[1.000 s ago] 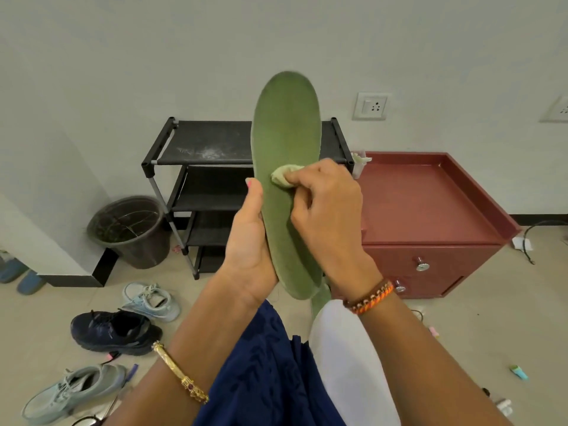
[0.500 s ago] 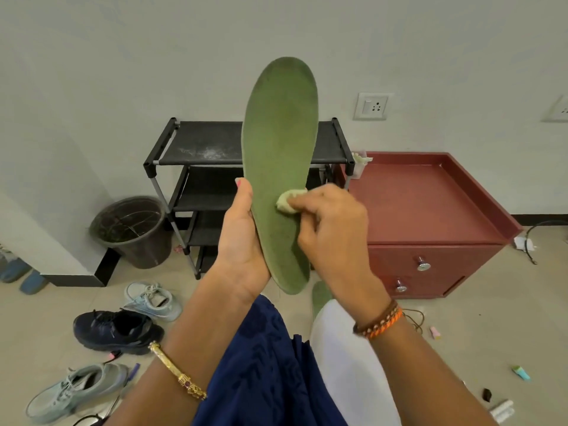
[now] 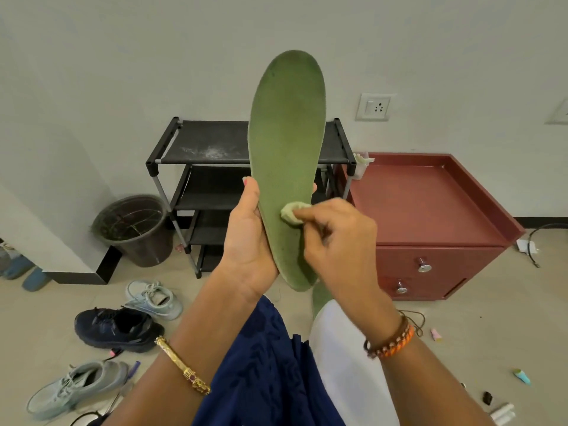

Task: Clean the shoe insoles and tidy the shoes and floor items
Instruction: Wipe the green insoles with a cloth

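Wiping: the right hand (image 3: 335,241) pinches a small pale wad of cloth (image 3: 293,213) and presses it against the green insole (image 3: 289,155), about two thirds of the way down its length.
Insole: held upright in front of the person, toe end up, heel end low near the lap, its green face turned to the camera.
Left grip: the left hand (image 3: 249,241) is wrapped round the insole's lower left edge, thumb along the front rim and fingertips just showing past the far edge.
Right grip: fingers curled tight on the cloth, nothing else in it.
Change: over the last second the cloth has travelled down the insole from its middle towards the heel, and the insole has turned to show more of its face.
Meaning: I judge this as one wiping stroke nearing its lower end; the upper part looks covered and only the heel remains for this side.
Second insole: a green sliver (image 3: 321,298) shows below the held one, by the white knee; its state I cannot tell.
Shoes: a dark sneaker (image 3: 118,329) and two pale sneakers (image 3: 153,299) (image 3: 76,388) lie scattered on the floor (image 3: 479,327) left of the lap, not yet tidied.
Rack: the black shoe rack (image 3: 209,142) stands against the wall with dust on its top shelf.
Floor items: small bits lie loose at lower right, so most tidying is, in my view, ahead.
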